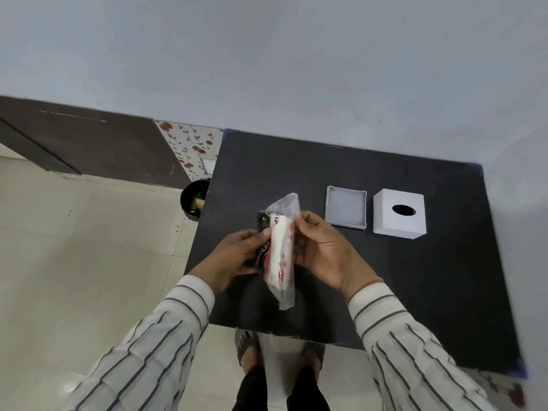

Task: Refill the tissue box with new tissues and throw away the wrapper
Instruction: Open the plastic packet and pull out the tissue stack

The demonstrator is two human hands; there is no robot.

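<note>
A tissue pack [280, 250] in clear plastic wrapper with red and black print is held upright over the black table [415, 292]. My left hand [237, 258] grips its left side and my right hand [323, 252] grips its right side near the top. The wrapper's top end sticks up loose above my fingers. The white tissue box cover [398, 215], with an oval hole on top, stands at the right. Its shallow white base tray [346, 211] lies open beside it, to its left.
A dark round bin [192, 200] with some waste inside stands on the tiled floor just past the table's left edge. A dark cabinet [89, 143] and a floral-papered panel [192, 146] line the wall behind. My feet show under the table's near edge.
</note>
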